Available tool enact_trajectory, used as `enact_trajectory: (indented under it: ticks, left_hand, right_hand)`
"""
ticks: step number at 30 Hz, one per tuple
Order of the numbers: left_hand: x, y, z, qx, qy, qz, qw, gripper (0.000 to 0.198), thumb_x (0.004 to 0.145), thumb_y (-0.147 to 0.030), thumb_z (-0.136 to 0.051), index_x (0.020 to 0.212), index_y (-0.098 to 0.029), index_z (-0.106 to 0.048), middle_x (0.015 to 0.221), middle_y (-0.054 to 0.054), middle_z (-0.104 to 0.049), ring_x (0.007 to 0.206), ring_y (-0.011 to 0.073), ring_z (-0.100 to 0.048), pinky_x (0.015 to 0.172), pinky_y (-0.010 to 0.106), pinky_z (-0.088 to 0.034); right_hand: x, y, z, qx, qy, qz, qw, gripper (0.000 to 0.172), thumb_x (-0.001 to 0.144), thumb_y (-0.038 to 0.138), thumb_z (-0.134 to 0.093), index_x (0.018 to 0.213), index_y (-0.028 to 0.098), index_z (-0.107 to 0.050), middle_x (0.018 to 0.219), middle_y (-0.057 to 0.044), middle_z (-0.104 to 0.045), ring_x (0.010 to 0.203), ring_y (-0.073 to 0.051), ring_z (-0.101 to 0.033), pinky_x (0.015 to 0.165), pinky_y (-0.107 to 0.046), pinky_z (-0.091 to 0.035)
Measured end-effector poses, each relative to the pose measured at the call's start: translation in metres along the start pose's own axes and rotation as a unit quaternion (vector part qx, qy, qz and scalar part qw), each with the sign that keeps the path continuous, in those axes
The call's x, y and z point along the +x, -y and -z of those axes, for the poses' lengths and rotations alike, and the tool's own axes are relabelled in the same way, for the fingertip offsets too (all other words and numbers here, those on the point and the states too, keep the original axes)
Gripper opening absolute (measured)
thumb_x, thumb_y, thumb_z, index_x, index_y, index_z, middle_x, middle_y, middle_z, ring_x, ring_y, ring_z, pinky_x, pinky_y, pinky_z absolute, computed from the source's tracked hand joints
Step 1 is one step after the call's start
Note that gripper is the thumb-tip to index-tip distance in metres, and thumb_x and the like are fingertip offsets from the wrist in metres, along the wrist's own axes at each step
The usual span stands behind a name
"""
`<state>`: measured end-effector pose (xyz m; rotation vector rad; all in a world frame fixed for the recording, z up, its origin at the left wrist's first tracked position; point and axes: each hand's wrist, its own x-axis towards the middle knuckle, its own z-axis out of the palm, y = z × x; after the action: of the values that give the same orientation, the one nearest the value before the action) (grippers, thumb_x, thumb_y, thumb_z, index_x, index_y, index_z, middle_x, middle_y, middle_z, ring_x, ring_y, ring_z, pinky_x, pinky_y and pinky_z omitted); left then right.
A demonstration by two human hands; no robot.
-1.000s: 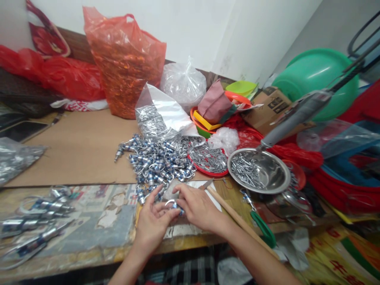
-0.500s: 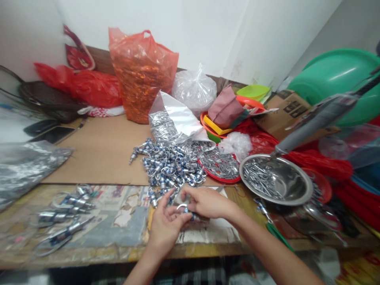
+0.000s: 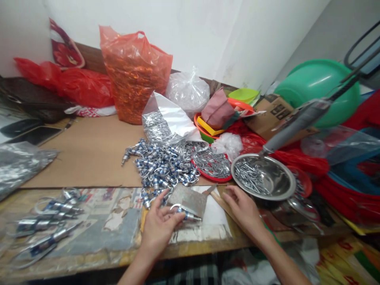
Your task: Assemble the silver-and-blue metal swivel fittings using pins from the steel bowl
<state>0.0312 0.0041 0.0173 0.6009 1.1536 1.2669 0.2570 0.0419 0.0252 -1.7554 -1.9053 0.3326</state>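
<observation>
"Right hand point(image 3: 239, 206) moved off rightward, away from the ringed fitting point(image 3: 190, 215)?"

"Yes. Left hand point(image 3: 160, 223) pinched it by the near edge of the metal plate point(image 3: 190, 199); its long axis ran sideways, pointing toward the right hand."

"What did the right hold?"

"Nothing visible: fingers spread, loosely curled, beside the wooden handle point(image 3: 222, 203). Contact, I couldn't tell."
</observation>
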Motion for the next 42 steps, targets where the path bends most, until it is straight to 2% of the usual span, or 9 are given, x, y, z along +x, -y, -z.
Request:
enact_trajectory:
  ticks: [3, 6, 11, 15, 20, 27, 31, 37, 42]
  left_hand:
    - [0.002, 0.003, 0.002, 0.009, 0.002, -0.001, 1.000, 0.087, 0.052, -0.021, -0.076, 0.126, -0.016, -0.031, 0.062, -0.001, -0.064, 0.059, 0.0166, -0.064, 0.056, 0.029, -0.054]
    - [0.004, 0.005, 0.003, 0.021, -0.006, -0.004, 1.000, 0.085, 0.051, -0.021, -0.076, 0.125, -0.017, -0.033, 0.062, -0.002, -0.064, 0.060, 0.0155, -0.064, 0.058, 0.028, -0.054]
    - [0.005, 0.003, 0.002, 0.022, -0.001, -0.001, 1.000, 0.085, 0.051, -0.020, -0.076, 0.125, -0.019, -0.034, 0.061, -0.002, -0.065, 0.058, 0.0147, -0.064, 0.058, 0.028, -0.054]
    - [0.003, 0.001, 0.002, 0.019, -0.004, -0.001, 1.000, 0.086, 0.050, -0.019, -0.077, 0.125, -0.019, -0.034, 0.060, -0.002, -0.065, 0.058, 0.0145, -0.064, 0.059, 0.028, -0.054]
    - [0.001, -0.003, 0.000, 0.014, -0.003, 0.008, 1.000, 0.088, 0.050, -0.019, -0.077, 0.126, -0.017, -0.032, 0.058, -0.003, -0.064, 0.055, 0.0147, -0.064, 0.056, 0.028, -0.054]
    - [0.002, -0.003, -0.001, 0.018, -0.001, 0.005, 1.000, 0.089, 0.050, -0.019, -0.076, 0.127, -0.017, -0.031, 0.055, -0.004, -0.063, 0.053, 0.0148, -0.063, 0.054, 0.028, -0.054]
    - [0.003, 0.000, 0.000, 0.022, -0.006, 0.002, 1.000, 0.089, 0.050, -0.021, -0.076, 0.127, -0.017, -0.031, 0.057, -0.004, -0.064, 0.054, 0.0145, -0.063, 0.056, 0.027, -0.054]
    - [0.000, -0.001, 0.010, 0.177, 0.003, -0.027, 0.984, 0.026, 0.056, -0.033, -0.070, 0.075, -0.014, -0.068, 0.073, 0.006, -0.069, 0.071, 0.0208, -0.064, 0.072, 0.033, -0.051]
    - [-0.003, -0.010, 0.014, 0.256, 0.007, -0.127, 0.958, 0.014, 0.060, -0.032, -0.064, 0.061, -0.019, -0.070, 0.092, 0.008, -0.066, 0.091, 0.0228, -0.059, 0.083, 0.033, -0.045]
  right_hand:
    - [-0.007, -0.023, -0.004, -0.141, 0.067, 0.023, 0.987, 0.034, 0.079, 0.034, -0.047, 0.106, 0.014, -0.053, 0.093, -0.012, -0.058, 0.087, -0.025, -0.056, 0.073, -0.035, -0.043]
    - [-0.011, -0.021, -0.009, -0.135, 0.083, 0.030, 0.987, 0.026, 0.083, 0.028, -0.041, 0.100, 0.014, -0.055, 0.087, -0.010, -0.059, 0.082, -0.023, -0.058, 0.070, -0.033, -0.045]
    - [-0.016, 0.016, 0.011, -0.014, -0.021, 0.078, 0.997, 0.024, 0.083, 0.025, -0.045, 0.104, 0.016, -0.050, 0.096, -0.009, -0.059, 0.088, -0.019, -0.057, 0.075, -0.030, -0.046]
    - [-0.022, 0.056, 0.028, 0.030, 0.071, 0.200, 0.977, 0.031, 0.085, 0.020, -0.044, 0.115, 0.023, -0.049, 0.095, -0.004, -0.061, 0.084, -0.015, -0.058, 0.073, -0.025, -0.047]
    - [-0.023, 0.072, 0.024, 0.024, 0.062, 0.280, 0.958, 0.045, 0.083, 0.009, -0.039, 0.125, 0.026, -0.043, 0.094, -0.005, -0.060, 0.079, -0.013, -0.058, 0.067, -0.023, -0.048]
    - [-0.034, 0.061, 0.014, -0.018, 0.086, 0.269, 0.959, 0.048, 0.083, 0.008, -0.037, 0.127, 0.025, -0.040, 0.086, -0.005, -0.060, 0.075, -0.014, -0.057, 0.066, -0.025, -0.048]
    - [-0.032, 0.041, 0.009, 0.055, 0.082, 0.184, 0.978, 0.040, 0.083, 0.015, -0.042, 0.122, 0.024, -0.047, 0.095, -0.005, -0.063, 0.083, -0.015, -0.059, 0.074, -0.027, -0.048]
    - [-0.003, -0.009, -0.004, 0.139, 0.117, -0.010, 0.983, 0.039, 0.079, 0.030, -0.050, 0.116, 0.017, -0.053, 0.110, -0.008, -0.061, 0.092, -0.021, -0.059, 0.078, -0.033, -0.047]
    - [0.013, -0.006, -0.011, 0.010, 0.139, 0.050, 0.989, 0.027, 0.082, 0.032, -0.046, 0.097, 0.019, -0.065, 0.090, -0.006, -0.065, 0.082, -0.018, -0.059, 0.073, -0.028, -0.044]
